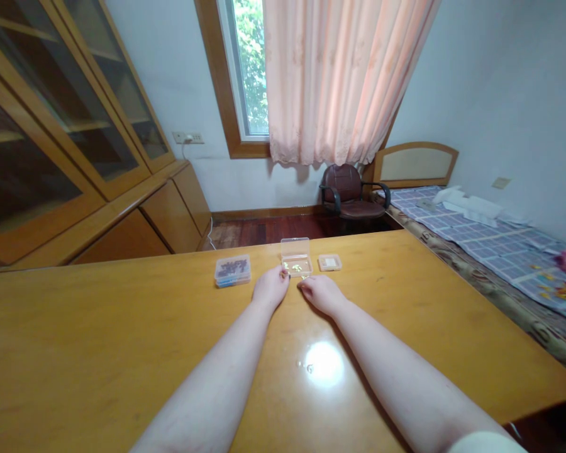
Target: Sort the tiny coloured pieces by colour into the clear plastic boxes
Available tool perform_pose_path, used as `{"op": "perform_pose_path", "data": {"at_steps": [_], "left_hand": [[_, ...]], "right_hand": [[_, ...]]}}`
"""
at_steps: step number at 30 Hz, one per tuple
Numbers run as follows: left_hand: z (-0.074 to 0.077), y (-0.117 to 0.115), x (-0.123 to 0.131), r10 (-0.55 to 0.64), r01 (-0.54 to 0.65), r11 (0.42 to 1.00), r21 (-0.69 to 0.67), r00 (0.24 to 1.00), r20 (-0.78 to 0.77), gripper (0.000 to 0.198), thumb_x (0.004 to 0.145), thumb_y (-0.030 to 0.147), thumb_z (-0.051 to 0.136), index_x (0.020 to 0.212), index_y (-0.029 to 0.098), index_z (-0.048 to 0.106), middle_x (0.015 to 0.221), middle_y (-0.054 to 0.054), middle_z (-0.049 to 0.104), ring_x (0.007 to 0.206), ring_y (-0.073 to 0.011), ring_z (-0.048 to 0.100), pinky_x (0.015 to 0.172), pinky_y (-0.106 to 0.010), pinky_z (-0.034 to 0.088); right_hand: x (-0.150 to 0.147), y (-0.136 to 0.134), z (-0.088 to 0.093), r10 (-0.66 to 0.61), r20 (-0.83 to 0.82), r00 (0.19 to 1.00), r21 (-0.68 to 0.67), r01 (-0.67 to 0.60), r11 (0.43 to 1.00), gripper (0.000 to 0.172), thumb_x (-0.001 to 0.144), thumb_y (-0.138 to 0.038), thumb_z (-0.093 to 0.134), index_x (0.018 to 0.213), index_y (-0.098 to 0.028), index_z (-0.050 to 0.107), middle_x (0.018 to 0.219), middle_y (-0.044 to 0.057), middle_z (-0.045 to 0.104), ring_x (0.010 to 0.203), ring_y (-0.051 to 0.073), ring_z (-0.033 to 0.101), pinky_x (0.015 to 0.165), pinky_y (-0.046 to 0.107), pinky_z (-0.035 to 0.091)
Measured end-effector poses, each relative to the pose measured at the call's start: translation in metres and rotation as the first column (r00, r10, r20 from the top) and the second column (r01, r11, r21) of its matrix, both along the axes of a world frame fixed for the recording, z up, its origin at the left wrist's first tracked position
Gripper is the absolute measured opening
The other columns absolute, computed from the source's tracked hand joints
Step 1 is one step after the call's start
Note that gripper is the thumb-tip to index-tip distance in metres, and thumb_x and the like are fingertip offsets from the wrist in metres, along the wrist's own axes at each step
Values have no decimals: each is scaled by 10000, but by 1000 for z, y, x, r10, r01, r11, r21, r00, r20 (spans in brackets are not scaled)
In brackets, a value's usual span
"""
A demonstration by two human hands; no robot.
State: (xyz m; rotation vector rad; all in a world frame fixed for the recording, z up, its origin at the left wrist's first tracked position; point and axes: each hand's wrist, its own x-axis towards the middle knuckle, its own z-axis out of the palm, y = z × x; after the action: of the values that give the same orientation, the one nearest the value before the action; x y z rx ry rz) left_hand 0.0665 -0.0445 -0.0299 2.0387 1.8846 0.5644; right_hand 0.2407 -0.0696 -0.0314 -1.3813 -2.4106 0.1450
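Observation:
A small clear plastic box (306, 260) stands near the table's far edge, its hinged lid (295, 246) raised at the back. Several small yellow pieces (297, 268) lie inside it. My left hand (270, 287) is closed in a pinch at the box's front left corner; what its fingertips hold is too small to name. Just in front of the box on the right, my right hand (322, 293) is also pinched closed, close to a tiny yellow piece (304, 277). Whether it grips anything cannot be made out.
Left of my hands sits a closed clear box (233, 269) with dark pieces and something blue inside. A smaller closed box (329, 262) stands on the right. Beyond the wooden table (99, 352) are a chair (351, 192), a bed (481, 242) and a cabinet (89, 182).

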Motion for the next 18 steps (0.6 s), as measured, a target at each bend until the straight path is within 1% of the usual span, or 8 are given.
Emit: {"op": "perform_pose_path", "data": {"at_steps": [2,4,6,8,10,13,18], "left_hand": [[2,-1,0,-2,3,1000,-12,1000,10,188,825,298,497,939,221,625,834,-32,677,752,-161,608,652,-244,405],[3,-1,1,-24,24,1000,-8,1000,21,178,819,282,500,925,211,624,822,-30,671,749,-160,604,653,-244,407],[4,-1,2,-51,51,999,4,998,31,161,814,268,505,905,206,623,799,-27,663,746,-160,600,654,-244,409],[4,-1,2,-72,72,997,10,997,38,144,810,265,511,881,206,623,780,-23,656,743,-162,596,655,-247,412],[4,-1,3,-86,86,996,15,995,43,137,807,266,514,866,205,622,782,-25,654,741,-163,594,656,-249,413],[3,-1,2,-98,96,995,29,994,52,139,806,265,509,854,200,621,794,-29,654,736,-163,588,660,-251,411],[2,-1,-1,-87,86,996,27,995,48,140,810,259,499,860,198,614,793,-34,644,738,-167,585,658,-254,418]], "right_hand": [[1,2,-2,-14,-65,998,3,14,1000,171,842,-212,531,901,-235,689,868,31,707,778,152,634,717,235,438],[3,5,-4,-54,-151,987,22,58,998,160,838,-229,543,911,-228,685,882,36,707,793,154,634,726,239,447],[4,11,-6,-142,-242,960,48,158,986,173,843,-229,535,934,-216,682,887,43,707,806,157,633,739,245,453],[5,16,-7,-237,-293,926,54,264,963,202,853,-224,514,970,-203,678,901,52,707,815,166,634,751,256,457],[7,18,-7,-285,-287,914,47,311,949,234,857,-229,502,1022,-197,665,943,62,704,838,175,633,765,267,456],[11,15,-4,-284,-250,926,41,303,952,267,859,-253,492,1074,-205,644,964,56,701,839,173,629,759,263,450],[18,4,3,-273,-129,953,-36,270,962,202,843,-344,515,891,-235,677,749,16,690,687,163,611,625,243,423]]}}
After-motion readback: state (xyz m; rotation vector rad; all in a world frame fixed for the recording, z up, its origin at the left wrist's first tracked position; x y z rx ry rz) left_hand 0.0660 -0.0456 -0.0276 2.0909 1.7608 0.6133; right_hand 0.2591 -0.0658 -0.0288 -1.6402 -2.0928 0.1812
